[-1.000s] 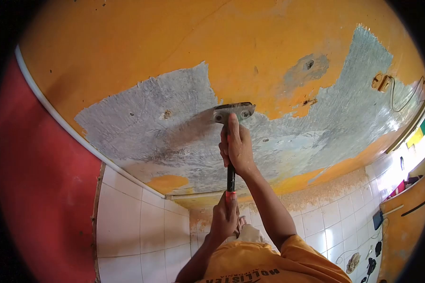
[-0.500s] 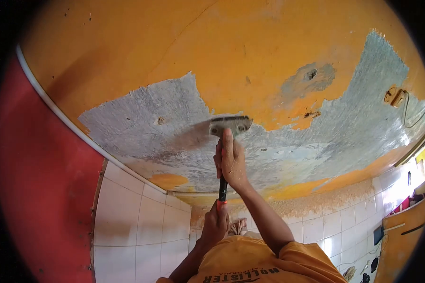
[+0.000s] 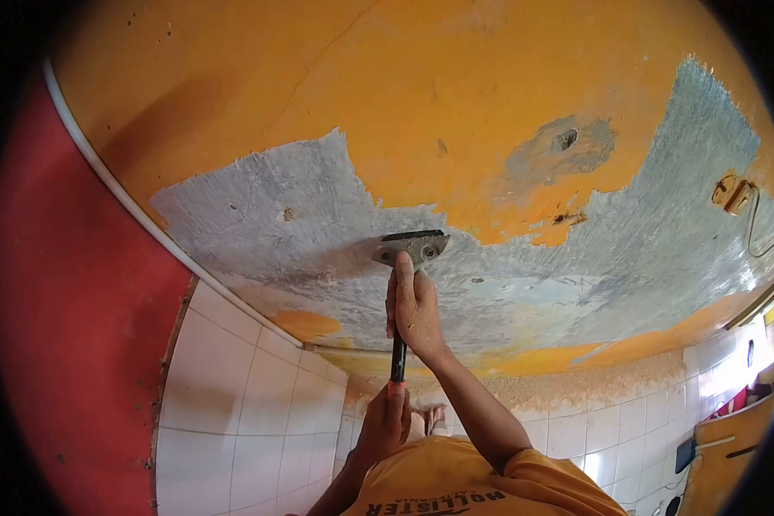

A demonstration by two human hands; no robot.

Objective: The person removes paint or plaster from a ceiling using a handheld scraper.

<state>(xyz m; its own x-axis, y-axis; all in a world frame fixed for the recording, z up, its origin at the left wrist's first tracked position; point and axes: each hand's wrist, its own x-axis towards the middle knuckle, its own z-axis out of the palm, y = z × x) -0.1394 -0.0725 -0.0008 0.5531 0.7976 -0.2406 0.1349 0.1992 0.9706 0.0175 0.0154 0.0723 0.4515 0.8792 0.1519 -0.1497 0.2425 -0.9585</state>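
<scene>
1. The long-handled scraper (image 3: 398, 357) stands out over the grey patch (image 3: 318, 202) of the wall, its wide metal head a little below the ragged upper edge of that patch, where the orange paint (image 3: 421, 103) begins.
2. The right hand (image 3: 417, 314) has its grip closed round the black shaft, right behind the head; one digit lies straight up along the tool, its tip at the metal.
3. The left hand (image 3: 385, 427) is lower, below the grey patch, its grip wrapped round the handle just under a red collar. So the head sits beyond both grips, with a short length of black shaft showing between them.
4. Left of the grey patch a white pipe (image 3: 133, 206) slants down beside the red wall (image 3: 69, 284); white tiles (image 3: 202, 387) lie below the patch, and a socket (image 3: 737, 196) with a wire sits at its right end.
5. The handle's bottom end is hidden by the left hand, and I can't tell whether the blade's edge is touching the wall.
6. Below the grey patch, the orange shirt (image 3: 464, 473) partly covers the feet (image 3: 434, 420); farther right, glare and the dark rim blur or cut off the clutter.
</scene>
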